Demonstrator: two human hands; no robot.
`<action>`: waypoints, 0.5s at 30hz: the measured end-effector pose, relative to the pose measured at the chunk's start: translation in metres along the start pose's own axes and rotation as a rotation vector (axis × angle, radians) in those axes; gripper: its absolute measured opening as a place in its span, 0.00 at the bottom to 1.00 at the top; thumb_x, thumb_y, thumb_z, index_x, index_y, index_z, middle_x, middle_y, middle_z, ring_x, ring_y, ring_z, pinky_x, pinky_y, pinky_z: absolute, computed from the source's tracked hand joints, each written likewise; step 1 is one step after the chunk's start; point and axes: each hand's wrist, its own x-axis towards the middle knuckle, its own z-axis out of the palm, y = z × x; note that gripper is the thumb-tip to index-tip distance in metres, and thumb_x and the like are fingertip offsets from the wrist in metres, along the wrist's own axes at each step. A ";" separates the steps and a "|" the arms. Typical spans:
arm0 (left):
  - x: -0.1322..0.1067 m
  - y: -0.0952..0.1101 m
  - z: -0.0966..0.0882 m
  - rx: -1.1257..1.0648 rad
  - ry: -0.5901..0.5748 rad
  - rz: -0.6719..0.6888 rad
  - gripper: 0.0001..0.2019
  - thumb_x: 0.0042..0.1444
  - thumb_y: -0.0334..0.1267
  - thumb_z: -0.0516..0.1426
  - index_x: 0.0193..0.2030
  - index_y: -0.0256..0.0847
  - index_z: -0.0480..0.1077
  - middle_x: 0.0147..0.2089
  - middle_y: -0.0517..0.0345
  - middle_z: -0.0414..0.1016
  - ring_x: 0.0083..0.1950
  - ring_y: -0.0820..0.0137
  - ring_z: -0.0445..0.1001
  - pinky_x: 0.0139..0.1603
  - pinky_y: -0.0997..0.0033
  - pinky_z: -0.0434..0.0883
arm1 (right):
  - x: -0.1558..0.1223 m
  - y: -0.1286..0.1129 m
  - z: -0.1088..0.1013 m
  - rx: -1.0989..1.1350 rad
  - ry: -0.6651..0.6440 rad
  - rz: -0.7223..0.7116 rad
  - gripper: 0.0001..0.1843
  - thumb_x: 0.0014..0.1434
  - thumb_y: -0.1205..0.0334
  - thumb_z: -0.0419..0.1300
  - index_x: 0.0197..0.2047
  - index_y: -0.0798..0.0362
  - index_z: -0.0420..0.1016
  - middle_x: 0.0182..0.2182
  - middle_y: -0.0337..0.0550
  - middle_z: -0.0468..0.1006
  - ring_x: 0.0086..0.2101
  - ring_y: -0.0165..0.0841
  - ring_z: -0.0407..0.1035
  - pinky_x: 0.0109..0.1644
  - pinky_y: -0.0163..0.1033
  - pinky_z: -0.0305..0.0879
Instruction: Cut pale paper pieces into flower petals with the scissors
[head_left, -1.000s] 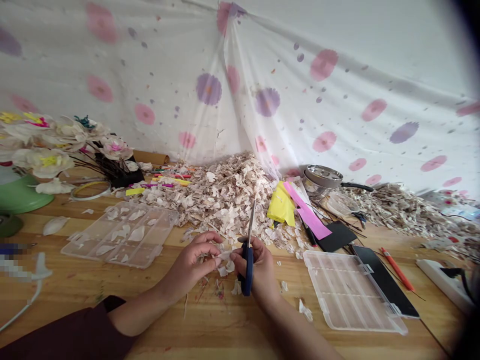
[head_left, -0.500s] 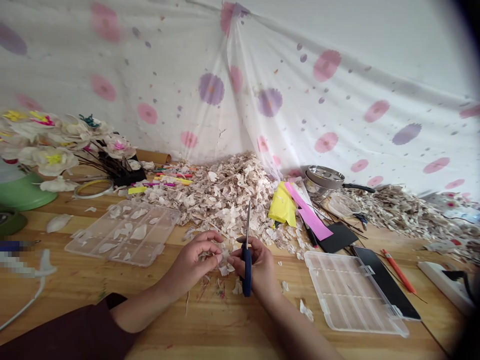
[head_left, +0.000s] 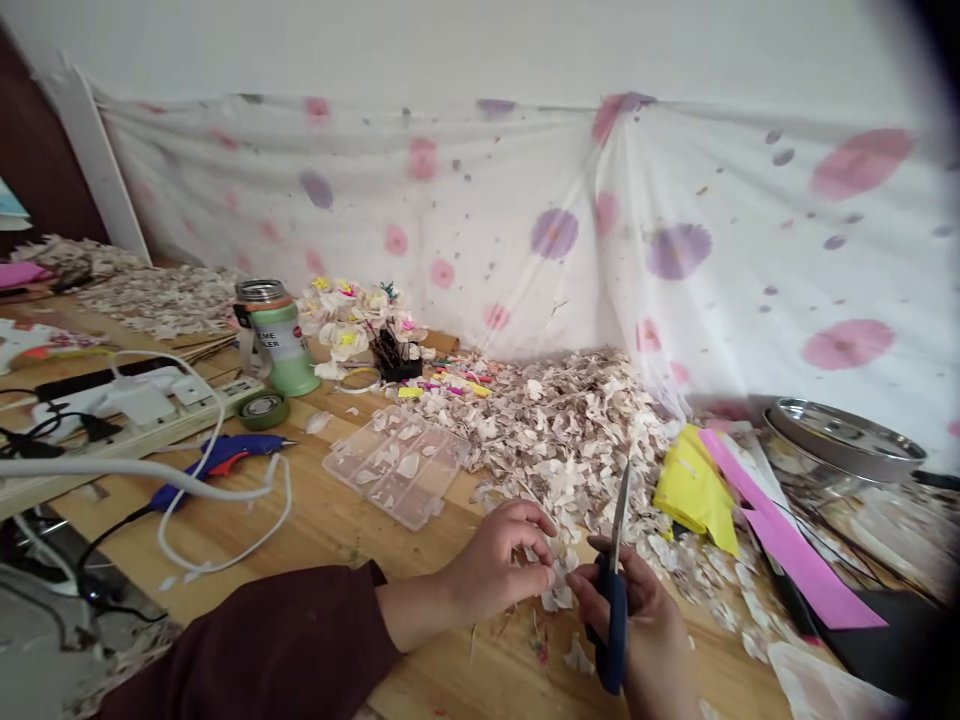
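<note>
My left hand point(head_left: 487, 565) has its thumb and forefinger pinched on a small whitish dried petal point(head_left: 559, 592). Close beside it, my right hand point(head_left: 660, 635) holds scissors point(head_left: 615, 625) by their dark blue handles, blades pointing up and away. The right thumb and fingertips reach the petal's edge; whether they grip it too I cannot tell. Just beyond both hands spreads a large heap of similar pale petals point(head_left: 577, 430). Left of the heap, a clear compartment tray point(head_left: 341, 462) holds several petals. Loose scraps lie on the wood under my hands.
Left are a blue glue gun point(head_left: 255, 444), white cable point(head_left: 289, 500), power strip point(head_left: 161, 400), green tape roll point(head_left: 262, 410) and green jar point(head_left: 289, 350). Petal flowers point(head_left: 352, 335) stand behind. Right lie yellow paper point(head_left: 694, 490), pink paper strips point(head_left: 810, 575) and a steel bowl point(head_left: 840, 440).
The view has swung left, bringing the glue gun, power strip and whole jar into sight. Both hands stay together at the petal, the scissors still in my right hand.
</note>
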 end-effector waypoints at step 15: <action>-0.002 -0.004 0.003 0.028 0.025 0.036 0.04 0.44 0.32 0.62 0.23 0.40 0.70 0.43 0.50 0.74 0.53 0.58 0.70 0.57 0.58 0.63 | -0.001 0.000 0.004 -0.080 0.031 -0.033 0.30 0.36 0.48 0.74 0.40 0.54 0.71 0.19 0.37 0.75 0.16 0.26 0.61 0.17 0.30 0.55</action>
